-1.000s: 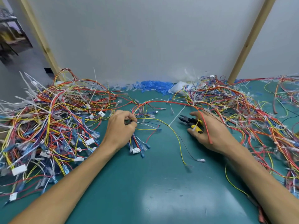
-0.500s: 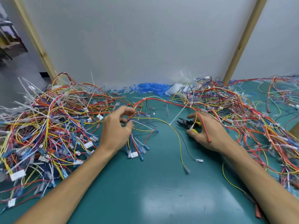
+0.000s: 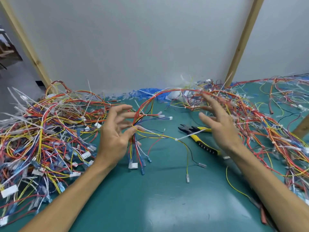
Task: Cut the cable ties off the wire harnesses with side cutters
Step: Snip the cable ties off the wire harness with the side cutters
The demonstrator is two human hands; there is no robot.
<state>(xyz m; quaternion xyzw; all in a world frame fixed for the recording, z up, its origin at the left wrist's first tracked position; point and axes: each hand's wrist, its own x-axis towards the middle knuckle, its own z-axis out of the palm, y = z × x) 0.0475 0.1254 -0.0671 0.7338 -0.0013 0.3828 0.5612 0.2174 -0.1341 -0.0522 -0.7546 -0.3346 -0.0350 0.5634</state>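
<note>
"Why are the cutters (image 3: pixel 198 140) lying flat on the table (image 3: pixel 158 198)?"

"Probably to free the right hand (image 3: pixel 219 124). It hovers just above them, fingers spread, holding nothing."

"And the harness (image 3: pixel 143 106)?"

"The left hand (image 3: pixel 113 134) pinches it where the wires fan out, lifting it, likely to expose a cable tie (image 3: pixel 176 139)."

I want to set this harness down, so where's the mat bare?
The green mat is bare at the near edge between your forearms, nearer than the side cutters and the harness your left hand pinches. Crowded: left wire pile, right wire pile, blue scraps along the back.
</note>
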